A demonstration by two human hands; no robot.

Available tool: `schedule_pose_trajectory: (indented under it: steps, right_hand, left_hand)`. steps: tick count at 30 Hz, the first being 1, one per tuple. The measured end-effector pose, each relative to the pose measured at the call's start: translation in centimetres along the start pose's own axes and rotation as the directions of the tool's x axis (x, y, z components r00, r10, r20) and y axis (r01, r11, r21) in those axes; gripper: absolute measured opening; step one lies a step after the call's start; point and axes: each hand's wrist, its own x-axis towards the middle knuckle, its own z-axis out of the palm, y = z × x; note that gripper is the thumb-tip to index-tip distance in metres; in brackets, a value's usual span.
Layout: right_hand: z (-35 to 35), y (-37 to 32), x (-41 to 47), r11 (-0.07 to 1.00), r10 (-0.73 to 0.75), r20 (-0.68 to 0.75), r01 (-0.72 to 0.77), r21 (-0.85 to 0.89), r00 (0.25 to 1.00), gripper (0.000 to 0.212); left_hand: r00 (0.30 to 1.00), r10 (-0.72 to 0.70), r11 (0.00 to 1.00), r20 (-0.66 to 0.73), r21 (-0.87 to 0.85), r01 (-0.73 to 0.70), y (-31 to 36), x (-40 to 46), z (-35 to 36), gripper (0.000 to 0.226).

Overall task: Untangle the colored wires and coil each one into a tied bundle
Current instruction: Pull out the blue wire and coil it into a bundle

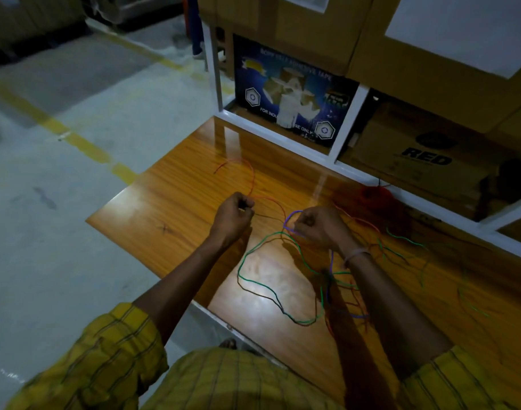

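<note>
Orange wire [251, 176], green wire [254, 281] and purple wire [291, 216] on the glossy orange-brown wood-grain table [179, 202]; yellow plaid sleeves [111, 350]; blue box [291, 93] behind the table.

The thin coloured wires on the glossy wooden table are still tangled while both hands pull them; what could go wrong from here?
1. The left hand and right hand pinch wires and draw apart, so the dense knot of wires near the right wrist may tighten.
2. The green wire loop lies near the glossy wooden table's edge and may slip off.
</note>
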Motion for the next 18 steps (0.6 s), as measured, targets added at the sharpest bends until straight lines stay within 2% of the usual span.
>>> schedule_pose_trajectory:
  steps: [4,7,10,12,14,18]
  right_hand:
    - [1.3,-0.4,-0.3,1.0,0.018,0.047,-0.019,0.008,0.999,0.021]
    - [0.7,-0.9,-0.9,1.0,-0.009,0.042,0.01,-0.017,0.999,0.009]
    - [-1.7,-1.9,-2.3,0.997,0.01,-0.037,-0.007,0.082,0.999,0.003]
    - [-4.2,-2.7,-3.9,0.983,0.029,-0.084,-0.013,0.185,0.996,0.003]
    - [-6.7,-3.5,-5.6,0.96,0.036,-0.127,0.001,0.279,0.991,0.004]
    - [-10.2,-3.4,-7.7,0.892,0.065,-0.255,0.058,0.448,0.965,0.007]
  left_hand:
    - [0.992,0.13,0.987,-0.001,0.094,-0.129,0.6,1.8,-0.3,0.007]
    - [0.957,0.259,0.96,0.13,0.069,-0.27,0.9,2.6,-0.3,0.011]
    - [0.807,0.434,0.873,0.4,0.037,-0.487,1.8,3.0,0.0,0.035]
    - [0.706,0.481,0.831,0.52,-0.013,-0.556,3.1,2.8,0.4,0.043]
    - [0.662,0.494,0.827,0.564,-0.069,-0.559,4.6,2.3,1.0,0.041]
    - [0.661,0.485,0.869,0.573,-0.227,-0.44,7.1,1.0,2.1,0.02]
